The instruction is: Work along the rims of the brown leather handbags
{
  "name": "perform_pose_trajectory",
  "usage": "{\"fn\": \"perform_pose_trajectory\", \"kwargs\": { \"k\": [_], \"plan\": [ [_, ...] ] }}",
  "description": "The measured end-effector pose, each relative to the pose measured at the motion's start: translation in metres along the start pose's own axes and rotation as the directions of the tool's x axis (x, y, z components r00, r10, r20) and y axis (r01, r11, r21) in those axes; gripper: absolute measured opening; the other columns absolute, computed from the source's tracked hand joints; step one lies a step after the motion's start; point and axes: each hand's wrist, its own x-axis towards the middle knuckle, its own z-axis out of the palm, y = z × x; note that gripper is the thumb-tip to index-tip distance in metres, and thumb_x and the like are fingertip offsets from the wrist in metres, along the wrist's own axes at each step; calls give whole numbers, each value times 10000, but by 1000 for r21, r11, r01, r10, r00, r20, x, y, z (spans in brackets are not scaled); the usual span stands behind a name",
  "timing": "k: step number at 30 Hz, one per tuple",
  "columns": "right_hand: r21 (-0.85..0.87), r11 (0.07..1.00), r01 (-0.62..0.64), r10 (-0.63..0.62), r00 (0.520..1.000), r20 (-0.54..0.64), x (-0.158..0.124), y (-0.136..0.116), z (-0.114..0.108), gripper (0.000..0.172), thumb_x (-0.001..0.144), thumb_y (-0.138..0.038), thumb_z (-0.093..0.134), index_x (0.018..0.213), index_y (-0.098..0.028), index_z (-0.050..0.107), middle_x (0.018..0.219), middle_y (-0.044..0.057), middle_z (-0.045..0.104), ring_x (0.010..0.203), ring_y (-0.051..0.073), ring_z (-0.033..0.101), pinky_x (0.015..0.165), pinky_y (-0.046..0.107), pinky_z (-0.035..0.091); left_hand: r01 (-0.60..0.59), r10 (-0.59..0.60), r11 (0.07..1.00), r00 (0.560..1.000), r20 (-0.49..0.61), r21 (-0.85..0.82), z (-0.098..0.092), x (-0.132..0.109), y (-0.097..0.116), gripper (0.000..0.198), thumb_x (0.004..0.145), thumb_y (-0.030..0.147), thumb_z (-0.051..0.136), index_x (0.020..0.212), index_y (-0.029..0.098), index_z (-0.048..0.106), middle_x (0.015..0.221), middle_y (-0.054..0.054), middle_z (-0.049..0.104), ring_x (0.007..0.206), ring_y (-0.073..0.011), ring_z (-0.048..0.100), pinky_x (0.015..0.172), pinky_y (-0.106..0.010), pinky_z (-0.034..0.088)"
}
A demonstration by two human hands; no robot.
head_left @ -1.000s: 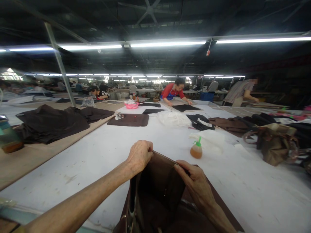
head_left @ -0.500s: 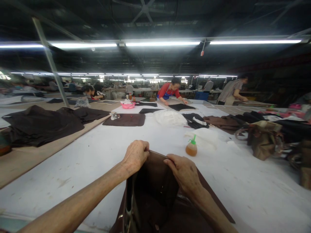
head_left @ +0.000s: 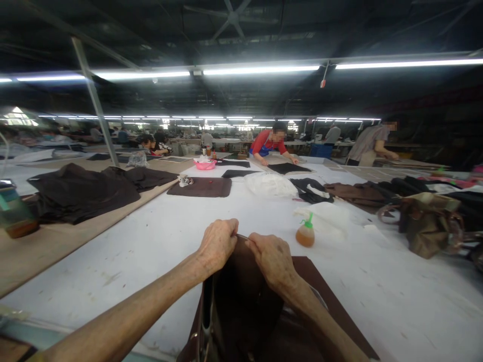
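A dark brown bag point(head_left: 249, 301) stands mouth up at the bottom middle, its inside in deep shadow. At its far rim, my left hand point(head_left: 219, 244) pinches the edge. Close beside it, my right hand point(head_left: 272, 257) grips the same rim between thumb and fingers. Small metal-looking fittings glint along the bag's left side. Under the bag and my right forearm lies a flat brown sheet point(head_left: 335, 306). Just beyond my right hand sits a squeeze bottle point(head_left: 305, 234) with a green nozzle and amber liquid.
The white table point(head_left: 124, 251) carries a brown panel point(head_left: 199, 187), a pink basin point(head_left: 205, 164) and a white cloth bundle point(head_left: 269, 184). Dark fabric point(head_left: 86, 193) and a jar point(head_left: 17, 213) are at left. Brown bags point(head_left: 430, 226) stand right. A person in red point(head_left: 267, 143) works across the table.
My hands have come closer together along the rim, the right one sliding toward the left. The view has turned slightly left, so more of the jar shows.
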Motion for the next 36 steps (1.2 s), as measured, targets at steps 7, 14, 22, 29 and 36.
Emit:
{"fn": "perform_pose_trajectory", "kwargs": {
  "k": [7, 14, 22, 29, 36],
  "plan": [
    [9, 999, 44, -44, 999, 0, -2, 3, 2, 281, 915, -346, 394, 764, -225, 598, 705, 23, 649, 681, 180, 581, 548, 293, 206, -47, 48, 997, 999, 19, -62, -3, -2, -5, 265, 617, 57, 434, 824, 215, 485, 637, 18, 530, 604, -144, 471, 578, -238, 310],
    [-23, 999, 45, -44, 999, 17, 1, -3, -3, 263, 918, -316, 382, 801, -214, 594, 739, 43, 654, 698, 206, 594, 547, 300, 207, -24, 25, 975, 1000, 1, -221, -4, -2, -7, 393, 596, 28, 452, 934, 226, 488, 683, 37, 578, 634, -129, 510, 601, -220, 363],
    [74, 984, 161, -163, 986, 29, 10, -14, -2, 196, 894, -240, 392, 842, -207, 578, 736, 24, 644, 682, 175, 580, 559, 284, 233, -34, 28, 957, 999, -24, -290, 0, -4, -10, 358, 589, 39, 478, 897, 221, 469, 643, 53, 583, 605, -116, 507, 590, -212, 371],
    [183, 945, 270, -302, 936, 179, 24, -9, -6, 194, 863, -243, 431, 815, -153, 597, 770, 61, 625, 724, 175, 555, 604, 269, 294, 16, 26, 926, 994, 107, -377, -5, -1, -13, 373, 574, 65, 514, 915, 200, 447, 694, 27, 600, 635, -125, 540, 570, -208, 400],
    [192, 972, 137, -184, 950, 252, 31, -3, -26, 150, 801, -240, 506, 746, -136, 599, 831, 71, 610, 739, 157, 542, 630, 244, 341, 267, -202, 870, 960, 193, -415, -50, -65, 4, 924, 641, 383, 646, 1406, 235, 148, 1379, -136, 338, 1219, -296, 380, 965, -396, 386]
  ]
}}
